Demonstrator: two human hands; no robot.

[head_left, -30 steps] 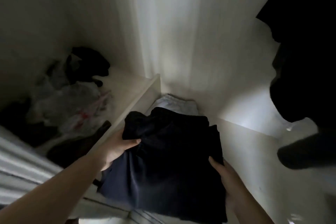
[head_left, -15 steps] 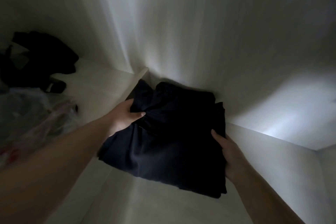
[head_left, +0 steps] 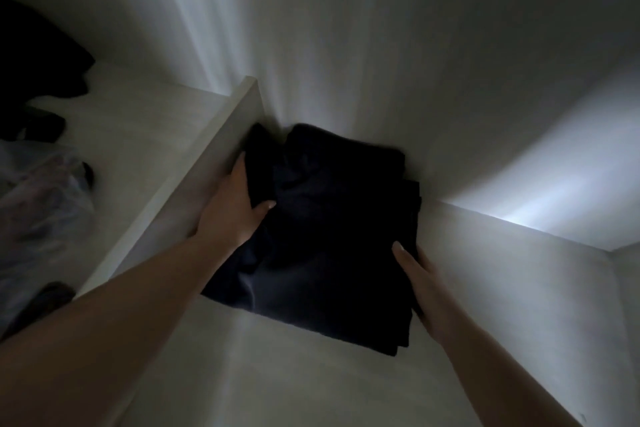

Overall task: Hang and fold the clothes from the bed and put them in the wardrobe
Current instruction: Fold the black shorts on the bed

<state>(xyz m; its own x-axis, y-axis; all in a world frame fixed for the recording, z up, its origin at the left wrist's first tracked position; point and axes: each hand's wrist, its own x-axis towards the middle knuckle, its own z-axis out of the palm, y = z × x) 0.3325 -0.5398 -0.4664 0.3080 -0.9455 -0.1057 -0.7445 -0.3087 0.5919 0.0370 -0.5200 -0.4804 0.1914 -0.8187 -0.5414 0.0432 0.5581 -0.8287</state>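
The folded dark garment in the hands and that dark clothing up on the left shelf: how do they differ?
The folded dark garment is a flat, squared stack; the dark clothing on the left lies in a loose heap. The garment is gripped by the left hand and right hand; the heap is untouched. The garment sits right of the white divider panel, the heap left of it. Both are dark and inside the wardrobe.

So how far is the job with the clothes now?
Done, it seems: the dark garment is folded and lies inside the wardrobe compartment. In hand: the left hand and right hand both grip its edges, so it is not yet released. Left: letting go; the bed is out of view, so I cannot tell what clothes remain.
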